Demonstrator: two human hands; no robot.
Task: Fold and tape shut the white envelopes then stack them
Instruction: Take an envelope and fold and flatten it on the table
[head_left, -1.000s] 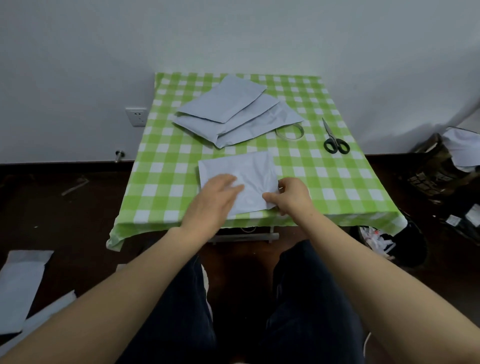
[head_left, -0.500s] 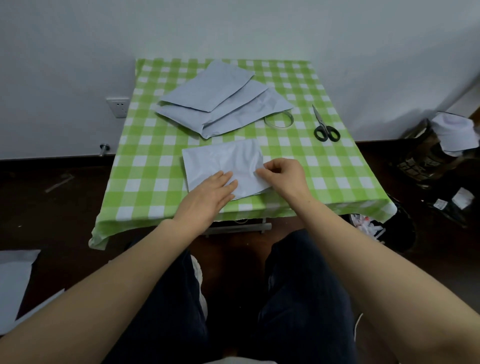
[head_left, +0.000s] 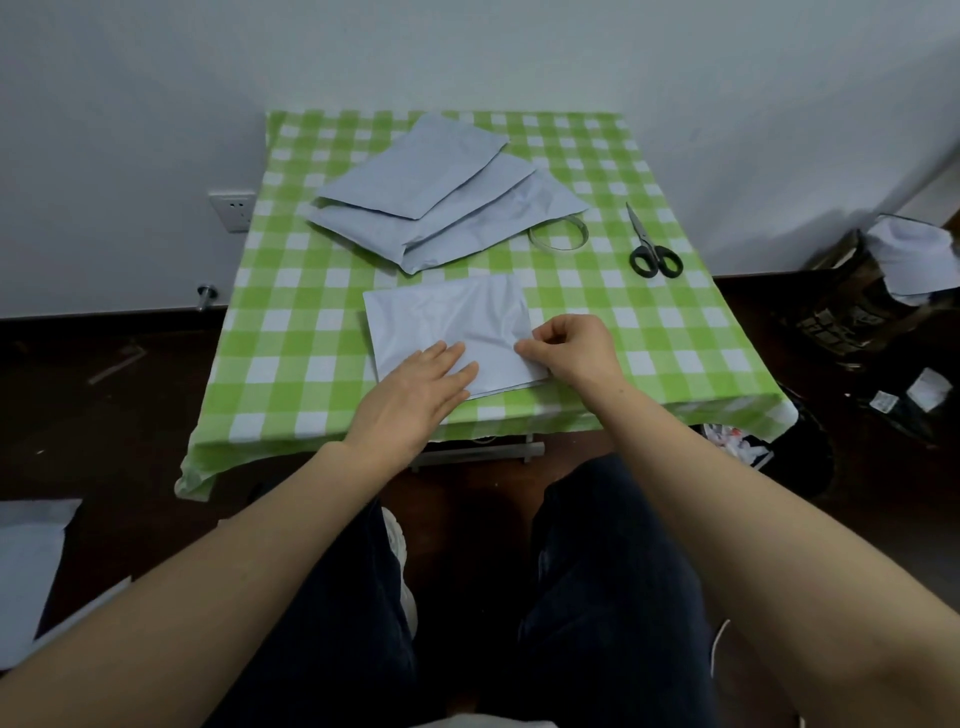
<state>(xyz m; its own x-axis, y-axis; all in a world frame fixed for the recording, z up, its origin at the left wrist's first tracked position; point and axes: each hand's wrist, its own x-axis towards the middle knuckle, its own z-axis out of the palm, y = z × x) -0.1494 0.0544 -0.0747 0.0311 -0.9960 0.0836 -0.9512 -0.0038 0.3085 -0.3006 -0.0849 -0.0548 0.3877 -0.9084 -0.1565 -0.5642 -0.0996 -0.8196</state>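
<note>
Head view: the folded white envelope (head_left: 457, 322) lies by the near edge of the checked table (head_left: 311, 338). Its long axis runs left to right, and the right end is turned slightly nearer. Beyond it sits a fanned pile of unfolded envelopes (head_left: 441, 197), with a tape roll (head_left: 558, 236) and scissors (head_left: 649, 249) to the right. The left hand (head_left: 410, 400) presses flat, fingers straight, on the folded envelope's near part. The right hand (head_left: 576, 348) pinches its right edge with curled fingers.
</note>
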